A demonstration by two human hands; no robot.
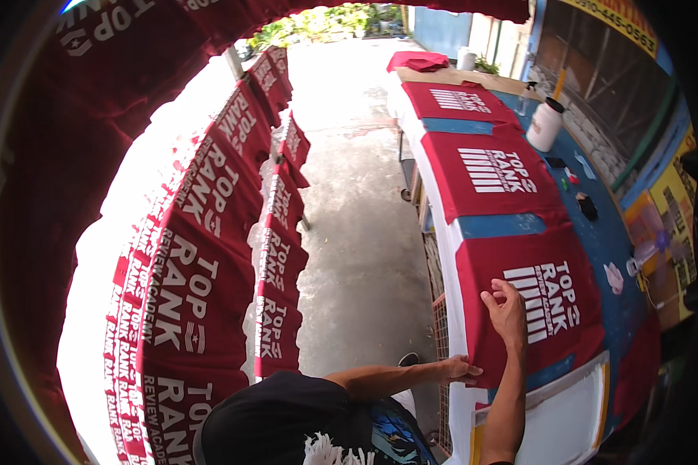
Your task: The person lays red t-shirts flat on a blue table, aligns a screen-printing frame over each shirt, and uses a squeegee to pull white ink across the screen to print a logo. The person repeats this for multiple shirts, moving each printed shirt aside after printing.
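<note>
A dark red cloth piece (485,263) with white lettering and stripes lies flat on the long table, its near left corner by my left hand (461,370). That hand reaches in from the left, its fingers closed at the cloth's edge; they seem to pinch it. Over the same cloth, just left of the white print, is my right hand (507,311), with fingers loosely bent and apart and nothing visible in them. Close below both hands, a framed white screen (558,422) rests on the table's near end, partly behind my right forearm.
Two more printed red cloths (450,182) lie farther along the blue table (473,225). A white jar (546,125), a spray bottle (526,99) and small items stand along its right side. Printed red cloths (233,155) hang in rows at left, beyond a concrete walkway (357,256).
</note>
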